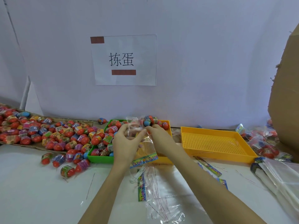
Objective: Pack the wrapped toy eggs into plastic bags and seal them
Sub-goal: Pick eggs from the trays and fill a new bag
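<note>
My left hand (125,143) and my right hand (157,135) both pinch the top of a clear plastic bag (145,147) with a colourful printed strip along its lower edge, held up in front of the trays. Behind the bag, a green tray (100,158) holds several wrapped toy eggs. A yellow tray (168,126) behind my right hand also holds a few eggs. A big heap of wrapped eggs (48,133), mostly red with printed wrappers, lies on cardboard at the left. Whether the held bag has an egg inside is unclear.
An empty yellow perforated tray (215,143) sits right of centre. Loose empty bags (155,188) lie on the white table below my hands; a stack of bags (278,175) lies at the right. Filled bags (265,143) pile beside a cardboard box (286,88).
</note>
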Motion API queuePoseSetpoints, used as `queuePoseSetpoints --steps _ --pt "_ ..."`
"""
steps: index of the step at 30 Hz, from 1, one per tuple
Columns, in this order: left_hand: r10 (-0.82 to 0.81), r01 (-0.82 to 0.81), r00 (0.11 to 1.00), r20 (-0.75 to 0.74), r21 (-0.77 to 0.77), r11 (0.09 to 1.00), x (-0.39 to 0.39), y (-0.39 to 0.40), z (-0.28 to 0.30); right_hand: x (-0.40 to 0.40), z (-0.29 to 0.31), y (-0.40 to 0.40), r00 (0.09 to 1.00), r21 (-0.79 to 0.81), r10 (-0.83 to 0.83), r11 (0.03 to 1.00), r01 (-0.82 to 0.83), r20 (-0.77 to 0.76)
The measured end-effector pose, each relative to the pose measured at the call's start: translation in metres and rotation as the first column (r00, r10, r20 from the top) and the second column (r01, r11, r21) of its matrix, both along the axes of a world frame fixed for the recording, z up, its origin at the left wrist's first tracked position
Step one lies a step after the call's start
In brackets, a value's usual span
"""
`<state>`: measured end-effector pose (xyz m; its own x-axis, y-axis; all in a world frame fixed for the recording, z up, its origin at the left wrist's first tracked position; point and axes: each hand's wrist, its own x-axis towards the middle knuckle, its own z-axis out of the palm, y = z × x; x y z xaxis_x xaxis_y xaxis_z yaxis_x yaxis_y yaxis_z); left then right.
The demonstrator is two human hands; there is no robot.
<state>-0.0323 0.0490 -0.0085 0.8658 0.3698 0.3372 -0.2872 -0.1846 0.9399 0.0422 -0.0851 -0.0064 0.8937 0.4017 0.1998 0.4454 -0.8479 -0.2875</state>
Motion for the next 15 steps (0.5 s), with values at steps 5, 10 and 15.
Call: queuePoseSetpoints --steps 5,10,15 --pt "-0.014 0.014 1.0 0.013 -0.013 1.0 0.0 -0.001 0.002 0.012 -0.01 0.007 0.993 -0.003 -0.103 0.995 0.103 0.056" --pt "-0.035 0.035 0.999 -0.012 0.004 0.999 -0.001 -0.001 0.001 0.009 -0.008 0.003 0.986 0.264 -0.163 0.953 0.151 0.024" --pt "-0.121 0.12 0.992 -0.035 -0.026 0.992 -0.003 -0.005 0.005 -0.013 0.001 -0.015 0.988 0.663 -0.139 0.735 0.144 -0.061"
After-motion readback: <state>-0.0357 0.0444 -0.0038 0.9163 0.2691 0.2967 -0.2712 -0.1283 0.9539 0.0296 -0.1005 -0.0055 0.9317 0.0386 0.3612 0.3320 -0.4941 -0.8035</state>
